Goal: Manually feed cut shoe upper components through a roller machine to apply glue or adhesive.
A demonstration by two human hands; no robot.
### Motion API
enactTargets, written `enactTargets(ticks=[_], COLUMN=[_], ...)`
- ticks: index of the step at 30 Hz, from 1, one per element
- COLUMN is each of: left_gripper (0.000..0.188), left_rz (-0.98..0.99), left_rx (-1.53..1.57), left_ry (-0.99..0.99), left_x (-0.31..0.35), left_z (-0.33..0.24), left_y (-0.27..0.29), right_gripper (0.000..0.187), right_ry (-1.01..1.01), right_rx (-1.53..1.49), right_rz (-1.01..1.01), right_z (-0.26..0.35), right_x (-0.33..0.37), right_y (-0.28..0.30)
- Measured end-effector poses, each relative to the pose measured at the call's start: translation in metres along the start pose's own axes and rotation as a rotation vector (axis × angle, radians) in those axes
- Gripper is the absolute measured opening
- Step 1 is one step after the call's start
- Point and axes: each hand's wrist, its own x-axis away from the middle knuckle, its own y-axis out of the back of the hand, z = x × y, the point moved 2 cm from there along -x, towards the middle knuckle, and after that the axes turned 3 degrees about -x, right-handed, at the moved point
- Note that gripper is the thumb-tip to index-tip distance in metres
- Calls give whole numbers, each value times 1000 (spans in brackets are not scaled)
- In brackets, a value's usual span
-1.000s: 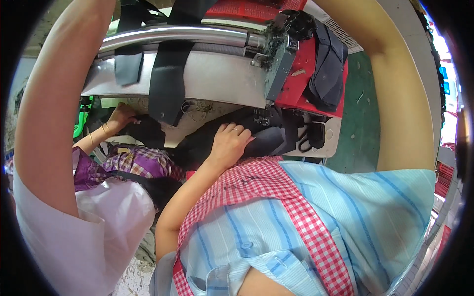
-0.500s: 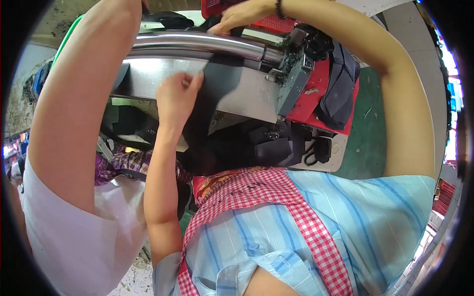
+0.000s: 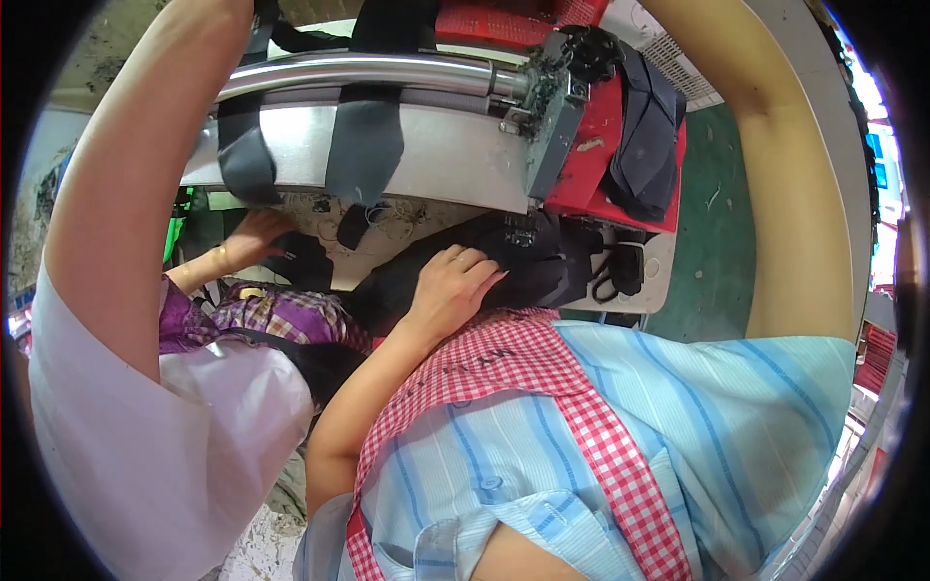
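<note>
My left hand (image 3: 457, 286) lies on a pile of dark, flat fabric-like pieces (image 3: 523, 254) in front of my apron, its fingers stretched out and slightly apart. Only the arm of my right hand shows, reaching up past the top edge; the hand itself is out of the picture. Ahead is a machine with a shiny steel roller (image 3: 387, 76) above a sloping metal plate (image 3: 455, 150). Two dark strips hang from under the roller onto the plate: a left strip (image 3: 248, 150) and a middle strip (image 3: 365, 145).
A co-worker's bare arm (image 3: 136, 184) rises at the left; a hand (image 3: 254, 240) beside it touches dark pieces below the plate. At the machine's right end sit a grey block (image 3: 562, 145) with a black knob and a red tray (image 3: 591, 145) bearing stacked dark pieces (image 3: 644, 145). Red baskets (image 3: 499, 21) stand behind.
My left hand has come down from the plate to the dark pile. My right hand has left the roller and gone out past the top edge. A co-worker's hand has appeared below the plate.
</note>
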Motion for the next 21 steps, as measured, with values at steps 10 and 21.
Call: enactTargets(ticks=[10, 21], left_gripper=[15, 28], left_rz=[-183, -554], left_rx=[135, -717], left_ry=[232, 240], left_x=[-26, -98], left_z=[13, 61], left_y=[75, 131], right_gripper=[22, 103], right_ry=[-122, -401], right_rx=[-28, -225], right_rz=[458, 1115], right_z=[29, 107], right_x=[17, 33], right_y=[-20, -51])
